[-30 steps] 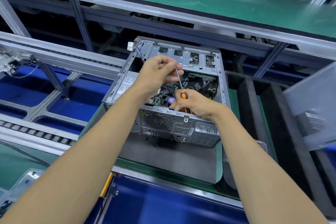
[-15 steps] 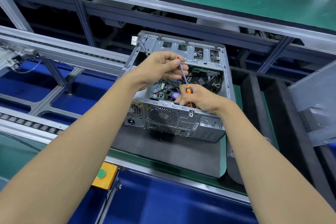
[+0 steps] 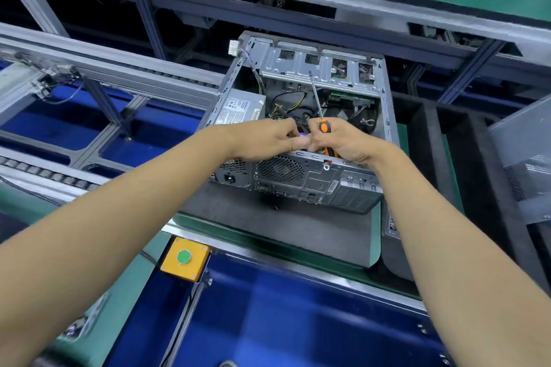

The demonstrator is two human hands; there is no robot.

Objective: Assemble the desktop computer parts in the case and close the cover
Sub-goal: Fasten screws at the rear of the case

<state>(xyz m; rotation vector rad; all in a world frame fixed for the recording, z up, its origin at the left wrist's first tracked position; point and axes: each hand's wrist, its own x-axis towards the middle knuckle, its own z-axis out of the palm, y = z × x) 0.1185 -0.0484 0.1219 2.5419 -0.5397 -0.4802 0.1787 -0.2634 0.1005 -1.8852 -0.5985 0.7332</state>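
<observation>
Right hand (image 3: 343, 140) wraps an orange-and-black screwdriver (image 3: 323, 126) by the handle, its shaft slanting up and away over the open computer case (image 3: 384, 116). Left hand (image 3: 268, 140) sits just beside it with fingers curled inward at the case's near edge; whether they pinch anything cannot be told, since the fingertips meet over a small purple spot that is mostly covered.

From the head view, the case lies open side up on a grey mat (image 3: 298, 232) on the green bench (image 3: 375, 250), its rear panel with a round fan grille (image 3: 280, 170) facing the camera. A power supply (image 3: 238, 107) fills its left corner, and a white connector (image 3: 233, 47) hangs over the far left rim. A yellow box with a green button (image 3: 184, 258) sits at the bench's near edge. Grey metal framing and rollers (image 3: 44, 173) run to the left, with blue surfaces below. A perforated metal panel (image 3: 524, 158) at the right is cut off by the frame. Inside the case, cables and boards are dark and hard to make out.
</observation>
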